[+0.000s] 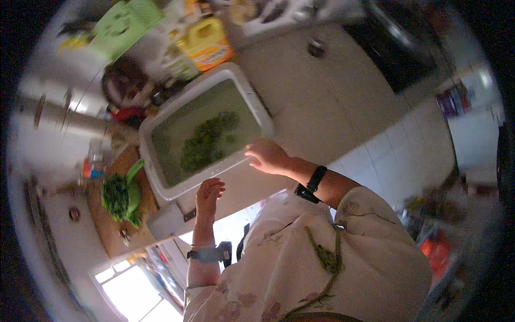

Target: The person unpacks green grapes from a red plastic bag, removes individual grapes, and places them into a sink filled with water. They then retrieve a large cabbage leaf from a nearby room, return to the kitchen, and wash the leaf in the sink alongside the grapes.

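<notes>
Before me a white sink basin (257, 105) holds water, with a mass of leafy greens (205, 141) in it. My left hand (209, 195) is just outside the basin's near rim, fingers loosely curled, with nothing visible in it. Over the near right corner of the rim is my right hand (265, 156), its fingers bent and apart, holding nothing that I can see; whether it touches the rim is unclear. Left of the basin, a bunch of leafy green vegetables (120, 197) with pale green stalks lies on a wooden board (151, 201). Both wrists wear dark bands.
A yellow jug with an orange label (207, 42) stands behind the basin. A light green plastic item with a face pattern (120, 30) is at the back left. A dark cooktop (392, 52) lies at the far right of the counter (305, 88). A small jar (94, 159) stands beyond the board.
</notes>
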`<state>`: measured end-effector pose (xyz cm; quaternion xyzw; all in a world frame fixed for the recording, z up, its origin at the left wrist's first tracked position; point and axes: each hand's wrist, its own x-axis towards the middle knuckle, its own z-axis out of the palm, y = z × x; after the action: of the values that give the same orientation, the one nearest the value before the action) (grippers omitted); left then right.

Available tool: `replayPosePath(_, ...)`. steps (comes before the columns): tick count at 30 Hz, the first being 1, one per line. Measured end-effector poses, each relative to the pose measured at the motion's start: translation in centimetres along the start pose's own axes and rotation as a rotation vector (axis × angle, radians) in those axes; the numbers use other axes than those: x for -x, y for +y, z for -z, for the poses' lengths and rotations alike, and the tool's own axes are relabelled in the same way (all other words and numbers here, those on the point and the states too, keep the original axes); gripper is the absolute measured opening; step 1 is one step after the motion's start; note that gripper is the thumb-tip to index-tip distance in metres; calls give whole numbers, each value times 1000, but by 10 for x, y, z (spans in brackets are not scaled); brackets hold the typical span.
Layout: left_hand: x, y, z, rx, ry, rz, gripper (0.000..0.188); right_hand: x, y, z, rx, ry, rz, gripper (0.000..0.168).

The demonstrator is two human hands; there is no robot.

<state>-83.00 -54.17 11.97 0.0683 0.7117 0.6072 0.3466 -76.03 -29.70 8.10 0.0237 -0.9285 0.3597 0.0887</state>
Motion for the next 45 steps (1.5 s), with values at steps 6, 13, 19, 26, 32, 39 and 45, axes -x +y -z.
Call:
replayPosePath(6, 0, -15, -48, -162, -383, 100, 23, 129, -1, -25, -376, 393, -543, 17)
replayPosePath(13, 51, -72, -163, -321, -762, 187, 23, 293, 12, -24, -448, 543, -851, 28)
replayPosePath(19, 35, -117, -223, -490, -807, 342, 21, 362, 55, -74, -602, 748, -844, 10)
replayPosePath(26, -6, -199, -289, -491, -620, 445, 22, 452, 111, -87, -1048, 902, -994, 25)
replayPosePath(32, -116, -270, -283, -224, -543, 541, 23, 498, 146, -143, -1426, 1122, -1067, 26)
replayPosePath(39, -163, -263, -319, -1071, -287, -94, 31, 518, 144, -172, -1154, 988, -1144, 29)
replayPosePath(45, -163, -255, -339, -1758, -303, -258, 45, 530, 145, -209, -1199, 958, -1258, 30)
